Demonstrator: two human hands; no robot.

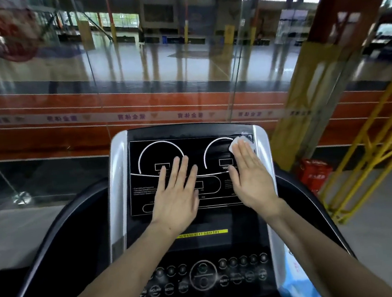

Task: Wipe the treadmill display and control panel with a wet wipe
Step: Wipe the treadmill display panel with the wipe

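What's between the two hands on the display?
Head view: only bare black display with white printed markings lies between left hand and right hand. The wipe sits under the right fingertips, not between.

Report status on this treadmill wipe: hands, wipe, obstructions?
Left hand flat on display, no wipe. Right hand flat, pressing wet wipe at display's upper right corner. Control panel below untouched. Nothing obstructing.

The left hand (176,198) lies flat on the middle of the treadmill display (147,201), the right hand (253,178) presses the wet wipe (236,143) at its upper right corner, and the control panel (202,277) sits below, nearer the person.
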